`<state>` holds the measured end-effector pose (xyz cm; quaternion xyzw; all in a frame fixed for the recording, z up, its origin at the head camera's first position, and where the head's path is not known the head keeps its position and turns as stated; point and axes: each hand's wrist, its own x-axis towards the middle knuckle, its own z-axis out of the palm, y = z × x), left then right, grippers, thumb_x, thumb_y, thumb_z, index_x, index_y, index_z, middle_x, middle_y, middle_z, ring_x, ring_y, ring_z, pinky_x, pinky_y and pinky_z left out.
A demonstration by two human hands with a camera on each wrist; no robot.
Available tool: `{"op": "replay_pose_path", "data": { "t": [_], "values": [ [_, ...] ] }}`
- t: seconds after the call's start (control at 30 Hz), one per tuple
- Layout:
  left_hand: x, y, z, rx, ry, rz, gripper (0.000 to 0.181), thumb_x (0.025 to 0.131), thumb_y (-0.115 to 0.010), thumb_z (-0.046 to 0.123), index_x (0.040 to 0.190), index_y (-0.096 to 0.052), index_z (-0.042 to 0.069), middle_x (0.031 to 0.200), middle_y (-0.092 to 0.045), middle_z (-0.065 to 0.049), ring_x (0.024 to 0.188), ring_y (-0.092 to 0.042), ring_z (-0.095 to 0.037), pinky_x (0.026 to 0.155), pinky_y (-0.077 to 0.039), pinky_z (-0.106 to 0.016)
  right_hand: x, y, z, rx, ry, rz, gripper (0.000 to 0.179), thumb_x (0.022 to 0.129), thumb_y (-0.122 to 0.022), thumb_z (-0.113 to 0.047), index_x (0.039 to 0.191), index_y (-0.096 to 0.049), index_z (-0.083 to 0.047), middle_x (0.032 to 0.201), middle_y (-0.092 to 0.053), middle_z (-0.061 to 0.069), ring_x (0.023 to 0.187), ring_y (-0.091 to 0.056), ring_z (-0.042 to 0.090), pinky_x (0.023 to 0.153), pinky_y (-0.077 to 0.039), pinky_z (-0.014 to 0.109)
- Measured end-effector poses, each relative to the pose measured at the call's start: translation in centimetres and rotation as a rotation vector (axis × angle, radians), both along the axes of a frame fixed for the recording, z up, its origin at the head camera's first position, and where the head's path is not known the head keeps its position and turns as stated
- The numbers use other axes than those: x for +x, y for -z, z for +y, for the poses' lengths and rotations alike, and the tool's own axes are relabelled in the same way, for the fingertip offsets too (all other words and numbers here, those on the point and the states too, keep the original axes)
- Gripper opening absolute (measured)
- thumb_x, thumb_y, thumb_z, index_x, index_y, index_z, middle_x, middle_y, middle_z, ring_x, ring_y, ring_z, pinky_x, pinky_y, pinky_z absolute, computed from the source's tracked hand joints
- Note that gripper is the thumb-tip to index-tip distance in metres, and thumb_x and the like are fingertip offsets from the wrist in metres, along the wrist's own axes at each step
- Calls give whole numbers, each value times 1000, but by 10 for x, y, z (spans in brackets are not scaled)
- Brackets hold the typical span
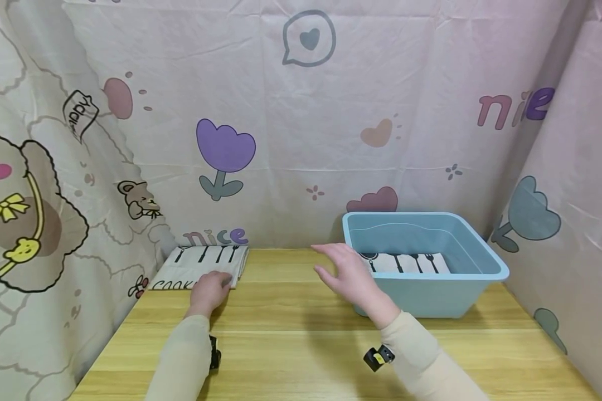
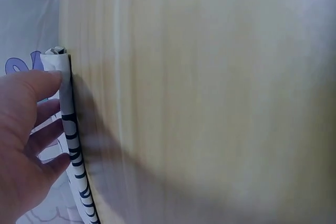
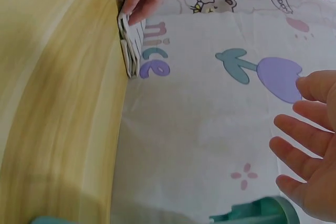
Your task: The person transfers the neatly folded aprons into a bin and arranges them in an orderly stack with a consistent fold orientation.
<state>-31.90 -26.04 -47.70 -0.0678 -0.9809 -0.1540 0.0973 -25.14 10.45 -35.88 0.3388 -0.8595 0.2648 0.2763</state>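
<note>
A white folded cloth (image 1: 180, 272) with black utensil prints and lettering lies at the back left of the table. My left hand (image 1: 209, 289) is bent over its near right corner; in the left wrist view the fingers (image 2: 50, 129) and thumb curl at its printed front edge. My right hand (image 1: 345, 274) hovers beside the left wall of a blue plastic bin (image 1: 421, 295), holding nothing, its fingers spread and relaxed. Inside the bin lies another white cloth (image 1: 406, 263) with the same utensil prints, its lower part hidden by the bin's front rim.
The wooden table (image 1: 271, 334) ends against a patterned curtain (image 1: 291, 139) at the back, which also closes in the left and right sides. Bare wood lies between the folded cloth and the bin. A dark wrist camera (image 1: 378, 357) sits on the right sleeve.
</note>
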Motion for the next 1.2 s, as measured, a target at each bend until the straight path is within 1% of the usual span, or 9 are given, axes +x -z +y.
{"op": "replay_pose_path", "data": {
  "t": [0.13,0.3,0.5,0.67,0.8,0.93,1.2],
  "values": [
    [-1,-2,1,5,-4,-17,26,91,-68,12,116,-71,6,117,-64,-21,108,-59,-44,91,-47,-58,1,3,-8,3,-24,-15,39,89,-74,-13,126,-65,-4,122,-67,8,115,-59,27,98,-47,43],
    [1,-4,5,-8,-8,-30,24,89,-70,12,113,-73,9,110,-65,-16,102,-59,-42,84,-49,-59,1,8,-18,-3,-56,-43,39,91,-72,-15,127,-64,-3,123,-66,9,117,-58,28,101,-45,44],
    [3,-4,13,-61,19,-43,20,89,-71,13,108,-74,15,105,-62,-10,99,-57,-38,77,-50,-61,2,15,-27,-18,-83,-33,39,90,-72,-13,126,-64,-2,123,-66,11,116,-59,29,100,-46,44],
    [7,-6,23,-90,49,-46,17,88,-72,15,105,-74,18,102,-60,-8,96,-56,-36,73,-50,-60,2,21,-32,-17,-94,-52,39,89,-72,-11,126,-64,-1,123,-66,11,116,-59,30,99,-46,44],
    [13,-8,34,-96,69,-44,15,88,-73,15,102,-74,19,99,-59,-6,94,-56,-34,70,-51,-57,0,29,-35,-14,-77,-96,38,90,-71,-12,126,-63,-1,124,-66,11,117,-58,30,100,-45,45],
    [20,-8,46,-103,86,-33,15,87,-75,15,100,-74,20,96,-58,-4,91,-55,-31,68,-51,-54,-1,37,-36,-27,-50,-148,39,90,-72,-14,126,-64,-2,124,-66,11,118,-57,30,101,-44,45],
    [35,-8,72,-104,154,-39,13,86,-76,15,98,-75,21,91,-55,1,84,-52,-24,65,-50,-48,-7,54,-32,-79,12,-273,37,92,-70,-13,126,-63,0,123,-65,13,118,-57,32,101,-45,47]
  ]
}}
